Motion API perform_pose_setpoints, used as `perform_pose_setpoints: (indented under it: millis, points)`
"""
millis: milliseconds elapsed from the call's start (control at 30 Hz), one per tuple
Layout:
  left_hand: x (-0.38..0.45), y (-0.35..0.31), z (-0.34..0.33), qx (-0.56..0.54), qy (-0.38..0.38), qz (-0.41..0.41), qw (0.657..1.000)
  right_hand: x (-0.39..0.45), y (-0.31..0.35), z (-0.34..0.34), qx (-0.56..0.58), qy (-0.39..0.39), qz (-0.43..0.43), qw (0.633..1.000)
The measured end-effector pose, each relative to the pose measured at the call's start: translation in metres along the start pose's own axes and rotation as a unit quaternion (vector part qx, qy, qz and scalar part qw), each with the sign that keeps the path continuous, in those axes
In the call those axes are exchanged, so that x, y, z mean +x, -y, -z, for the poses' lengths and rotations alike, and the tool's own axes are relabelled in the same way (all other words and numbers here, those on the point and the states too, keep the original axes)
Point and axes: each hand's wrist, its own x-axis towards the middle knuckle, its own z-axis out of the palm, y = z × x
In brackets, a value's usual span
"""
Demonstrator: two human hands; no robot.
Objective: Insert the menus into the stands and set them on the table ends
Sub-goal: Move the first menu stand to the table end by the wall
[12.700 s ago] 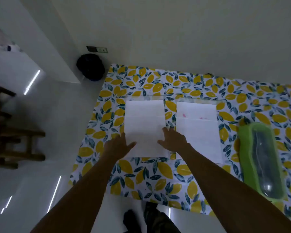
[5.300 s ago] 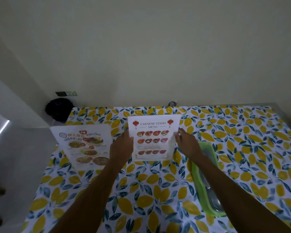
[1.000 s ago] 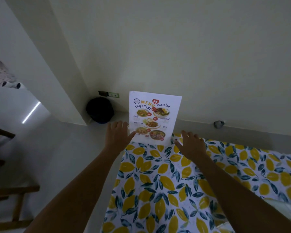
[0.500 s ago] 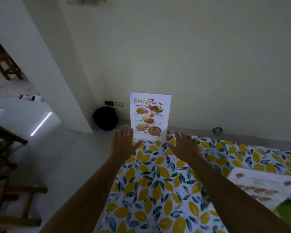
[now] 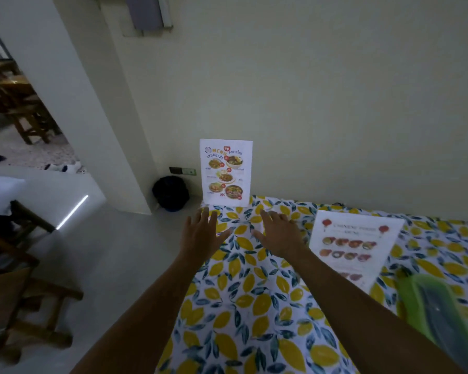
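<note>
At the table's far left corner, my left hand hovers spread and empty below the standing Thai menu; my right hand likewise. Next I should lift the Chinese menu by both edges, keeping it upright.

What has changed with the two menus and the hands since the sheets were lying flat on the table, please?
The Thai menu now stands upright in its stand at the table's left end; both hands have let it go, left hand and right hand open just short of it. The Chinese menu, held up earlier, now leans unheld to the right. The green tray stays on the tablecloth.
</note>
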Motion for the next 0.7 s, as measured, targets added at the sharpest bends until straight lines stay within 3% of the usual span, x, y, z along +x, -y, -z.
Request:
perform_pose_setpoints:
  millis: [367, 700]
  points:
    - [-0.061, -0.078, 0.013, 0.024, 0.037, -0.065, 0.997, -0.117, -0.034, -0.001, 0.004, -0.013, -0.04, 0.999]
    - [-0.079, -0.164, -0.007, -0.015, 0.104, -0.171, 0.98, -0.224, -0.128, -0.011, -0.018, 0.01, -0.193, 0.981]
